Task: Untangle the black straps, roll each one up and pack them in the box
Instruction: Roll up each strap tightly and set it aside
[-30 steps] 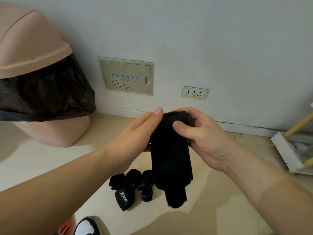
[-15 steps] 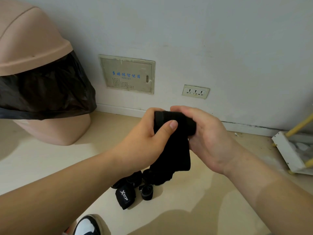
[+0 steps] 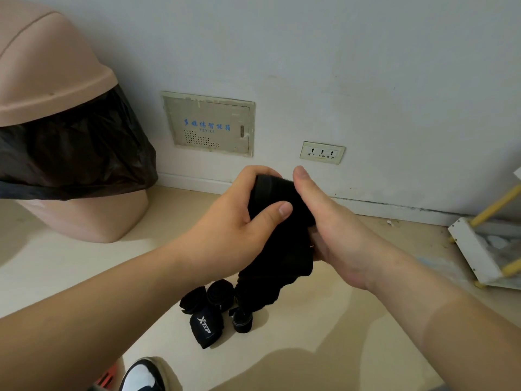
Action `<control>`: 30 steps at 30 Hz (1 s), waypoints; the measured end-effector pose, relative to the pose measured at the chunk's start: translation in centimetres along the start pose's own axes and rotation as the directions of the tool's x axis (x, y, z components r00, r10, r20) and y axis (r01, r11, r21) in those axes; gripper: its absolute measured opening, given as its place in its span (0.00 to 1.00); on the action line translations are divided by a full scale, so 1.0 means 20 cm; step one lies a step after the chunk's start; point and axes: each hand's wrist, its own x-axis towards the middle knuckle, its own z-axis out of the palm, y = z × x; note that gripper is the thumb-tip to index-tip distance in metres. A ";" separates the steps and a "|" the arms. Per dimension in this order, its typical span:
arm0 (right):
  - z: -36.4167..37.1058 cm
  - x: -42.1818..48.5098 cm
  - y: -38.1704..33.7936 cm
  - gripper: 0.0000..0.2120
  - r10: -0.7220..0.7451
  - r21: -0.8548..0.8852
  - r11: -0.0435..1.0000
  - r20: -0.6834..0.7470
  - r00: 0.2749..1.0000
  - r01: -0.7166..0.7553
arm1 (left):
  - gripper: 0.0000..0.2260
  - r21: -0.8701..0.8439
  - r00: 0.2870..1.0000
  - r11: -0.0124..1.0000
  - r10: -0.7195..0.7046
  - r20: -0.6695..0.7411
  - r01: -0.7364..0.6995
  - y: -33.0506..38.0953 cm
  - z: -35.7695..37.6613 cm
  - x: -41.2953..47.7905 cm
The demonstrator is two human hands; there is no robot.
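A wide black strap (image 3: 277, 249) is partly rolled at its top end, and its loose tail hangs down towards the floor. My left hand (image 3: 239, 221) grips the rolled end, thumb across its front. My right hand (image 3: 329, 221) lies against the roll's right side with the thumb straight up; its fingers are hidden behind the strap. On the floor below lie several rolled black straps (image 3: 208, 297), one with white lettering (image 3: 205, 325) and a small one (image 3: 242, 320). No box is in view.
A pink swing-lid bin (image 3: 53, 88) with a black liner stands at the left against the wall. A white base with yellow poles (image 3: 479, 249) sits at the right. A shoe (image 3: 143, 375) shows at the bottom edge.
The roll at the strap's top has grown and the hanging tail has shortened. My left hand moved round the roll, and my right hand went from gripping to lying flatter against its side.
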 end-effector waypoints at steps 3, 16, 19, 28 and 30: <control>-0.03 0.00 -0.01 0.32 -0.033 -0.049 0.998 0.028 0.999 0.034 | 0.15 -0.030 1.000 0.999 -0.023 0.009 0.023 -0.02 -0.02 0.00; 0.00 0.02 0.05 0.18 -0.187 0.010 0.982 -0.104 0.977 0.189 | 0.20 -0.349 0.888 0.817 -0.437 0.142 0.458 -0.06 -0.01 0.04; 0.00 0.03 0.05 0.23 -0.212 0.017 0.976 -0.111 0.971 0.215 | 0.17 -0.351 0.902 0.833 -0.416 0.111 0.428 -0.06 -0.01 0.04; -0.02 0.04 0.02 0.26 0.027 0.218 0.975 0.059 0.998 -0.040 | 0.19 -0.353 0.967 0.902 -0.255 0.028 0.248 -0.08 -0.05 0.04; -0.02 0.04 0.03 0.28 0.069 0.185 0.979 0.097 0.993 -0.086 | 0.23 -0.334 0.972 0.913 -0.226 0.068 0.236 -0.09 -0.07 0.04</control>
